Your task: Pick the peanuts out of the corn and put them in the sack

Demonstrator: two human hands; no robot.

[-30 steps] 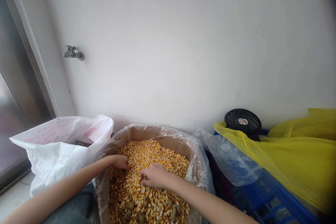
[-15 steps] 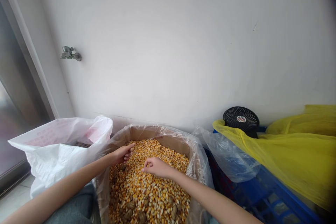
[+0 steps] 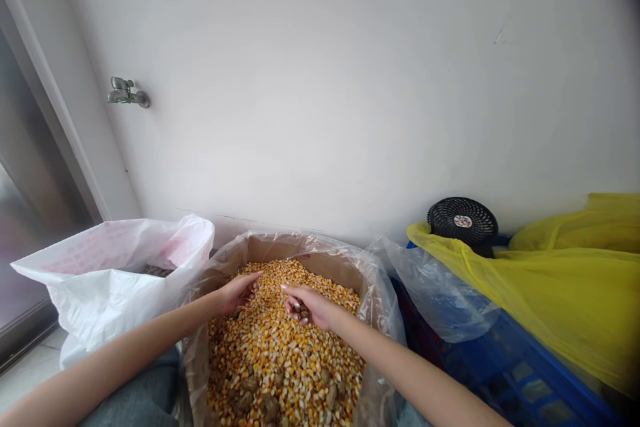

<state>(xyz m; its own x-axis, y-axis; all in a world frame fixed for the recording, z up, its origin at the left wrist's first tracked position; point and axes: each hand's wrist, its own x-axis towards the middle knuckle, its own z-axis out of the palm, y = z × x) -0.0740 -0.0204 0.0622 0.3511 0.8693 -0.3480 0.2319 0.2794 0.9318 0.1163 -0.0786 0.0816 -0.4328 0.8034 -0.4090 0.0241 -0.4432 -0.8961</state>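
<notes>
Yellow and white corn kernels (image 3: 285, 360) fill a cardboard box lined with clear plastic (image 3: 375, 287) in front of me. Several brown, rough lumps (image 3: 270, 407) lie on the corn near its front; they look like unshelled peanuts, though I cannot be sure. My left hand (image 3: 239, 293) hovers over the left part of the corn, its fingers loosely bent and apart, with nothing visible in it. Over the middle, my right hand (image 3: 310, 307) has its fingers curled round a small brown lump (image 3: 302, 311), part of which shows between them.
On the left stands a white woven sack (image 3: 115, 300), its mouth spread wide. To the right are a blue plastic crate (image 3: 500, 373), yellow mesh cloth (image 3: 560, 293) and a black fan (image 3: 463, 221). A metal tap (image 3: 129, 93) sticks out of the white wall (image 3: 320, 93).
My right hand has turned over and shifted slightly right, so the brown lump in its fingers now shows. My left hand has moved a little to the right and its fingers have loosened.
</notes>
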